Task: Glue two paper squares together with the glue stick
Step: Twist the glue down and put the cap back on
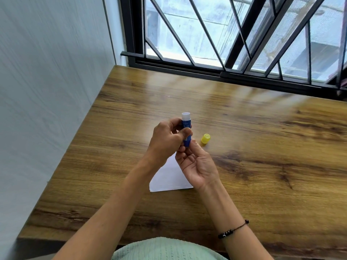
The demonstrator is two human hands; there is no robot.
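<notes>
Both hands, left hand (167, 136) and right hand (197, 166), pinch an uncapped blue glue stick (186, 128) above a wooden table (262, 147). Its yellow cap (205, 138) lies at 3 o'clock; white paper (169, 177) at 6, barred window (225, 34) at 12.

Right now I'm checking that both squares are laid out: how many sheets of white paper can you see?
1 white paper shows for certain, flat on the wooden table beneath the left hand and right hand. A second sheet may lie under it or behind the hands; I cannot tell.
</notes>
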